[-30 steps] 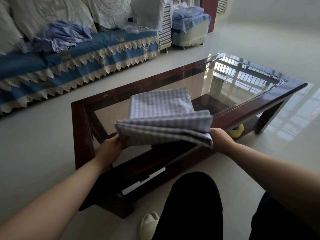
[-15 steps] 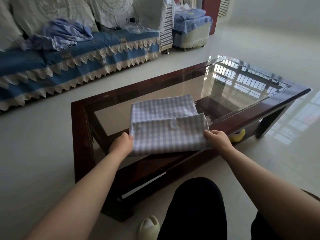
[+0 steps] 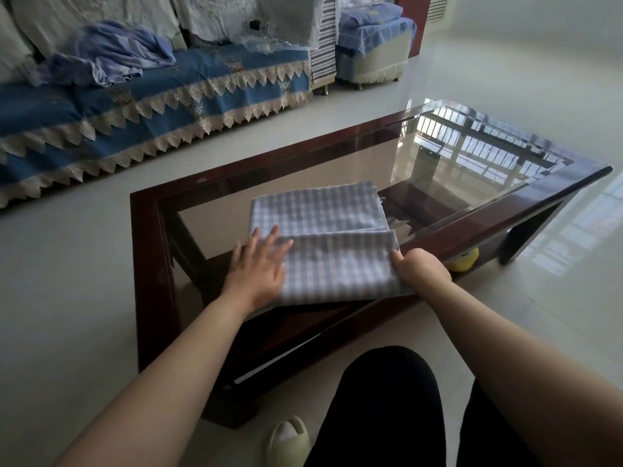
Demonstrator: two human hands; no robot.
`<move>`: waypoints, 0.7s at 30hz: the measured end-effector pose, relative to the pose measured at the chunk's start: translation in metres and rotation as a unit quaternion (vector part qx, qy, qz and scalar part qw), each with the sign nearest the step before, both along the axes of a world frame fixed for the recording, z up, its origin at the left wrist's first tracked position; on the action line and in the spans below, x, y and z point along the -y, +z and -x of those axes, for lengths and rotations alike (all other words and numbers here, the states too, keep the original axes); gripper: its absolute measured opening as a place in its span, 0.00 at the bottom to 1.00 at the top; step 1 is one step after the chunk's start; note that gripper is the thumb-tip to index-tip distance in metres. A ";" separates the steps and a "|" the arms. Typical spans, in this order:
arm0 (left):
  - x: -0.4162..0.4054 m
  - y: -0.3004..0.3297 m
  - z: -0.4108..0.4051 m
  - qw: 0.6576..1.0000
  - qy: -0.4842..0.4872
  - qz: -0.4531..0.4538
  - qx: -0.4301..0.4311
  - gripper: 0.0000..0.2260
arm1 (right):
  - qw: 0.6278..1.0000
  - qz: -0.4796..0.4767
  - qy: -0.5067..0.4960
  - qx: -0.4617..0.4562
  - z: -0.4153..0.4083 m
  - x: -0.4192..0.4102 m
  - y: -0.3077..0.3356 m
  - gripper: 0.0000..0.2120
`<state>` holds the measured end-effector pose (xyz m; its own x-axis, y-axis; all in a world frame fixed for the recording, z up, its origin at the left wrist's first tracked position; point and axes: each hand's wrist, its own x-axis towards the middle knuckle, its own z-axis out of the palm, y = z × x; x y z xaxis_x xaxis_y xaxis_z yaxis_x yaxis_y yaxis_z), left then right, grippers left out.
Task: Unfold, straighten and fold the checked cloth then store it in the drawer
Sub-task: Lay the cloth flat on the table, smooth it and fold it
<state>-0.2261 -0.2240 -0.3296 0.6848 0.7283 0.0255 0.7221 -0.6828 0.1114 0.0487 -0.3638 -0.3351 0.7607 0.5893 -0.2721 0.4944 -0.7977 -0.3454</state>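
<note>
The checked cloth (image 3: 330,244), pale blue and white, lies folded on the glass top of the coffee table (image 3: 148,237), its near flap laid over the far part. My left hand (image 3: 258,267) rests flat with spread fingers on the cloth's left edge. My right hand (image 3: 419,269) is closed on the cloth's right near edge, pinching the fabric. A drawer front with a pale handle strip (image 3: 276,362) shows under the table's near side, partly hidden by my left forearm.
A blue sofa (image 3: 151,106) with lace trim and crumpled fabric stands at the back left. A covered stool (image 3: 374,45) is behind the table. A yellow object (image 3: 467,262) sits on the table's lower shelf. My knee (image 3: 381,399) and slipper (image 3: 290,439) are below.
The near half of the cloth was lifted, folded forward and laid flat. My left hand let go of the edge and now lies spread on top; the right hand still grips.
</note>
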 end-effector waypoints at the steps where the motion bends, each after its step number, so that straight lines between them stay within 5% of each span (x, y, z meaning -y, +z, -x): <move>1: -0.001 -0.005 -0.004 0.998 -0.001 0.059 -0.026 0.24 | 0.999 0.013 -0.001 0.049 0.002 0.000 0.004 0.25; 4: -0.011 -0.018 -0.007 0.987 0.019 0.141 -0.071 0.26 | 0.966 -0.085 0.076 0.230 0.013 -0.009 0.019 0.24; 6: -0.014 -0.023 -0.007 0.984 0.022 0.155 -0.079 0.27 | 0.905 -0.194 0.222 0.308 0.029 -0.020 0.024 0.26; 8: -0.019 -0.024 -0.007 0.984 0.031 0.159 -0.077 0.30 | 0.886 -0.137 0.350 0.272 0.040 -0.032 0.013 0.28; 11: -0.026 -0.025 -0.003 0.985 0.038 0.163 -0.046 0.33 | 0.929 -0.001 0.363 0.069 0.023 -0.036 -0.013 0.28; 14: -0.035 -0.028 0.004 0.986 0.032 0.161 -0.024 0.28 | 0.940 -0.126 0.314 -0.038 -0.007 -0.031 -0.017 0.21; 17: -0.040 -0.031 0.006 0.987 0.014 0.158 -0.019 0.25 | 0.937 -0.172 0.303 -0.016 -0.028 -0.005 -0.014 0.17; 21: -0.041 -0.032 0.007 0.988 0.012 0.154 -0.020 0.25 | 0.918 -0.106 0.380 0.029 -0.040 0.023 -0.012 0.26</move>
<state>-0.2329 -0.1826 -0.3618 0.6626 0.7136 -0.2274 0.7462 -0.6029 0.2823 0.0889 -0.3870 -0.3471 0.1165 0.9913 -0.0620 0.9028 -0.1317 -0.4094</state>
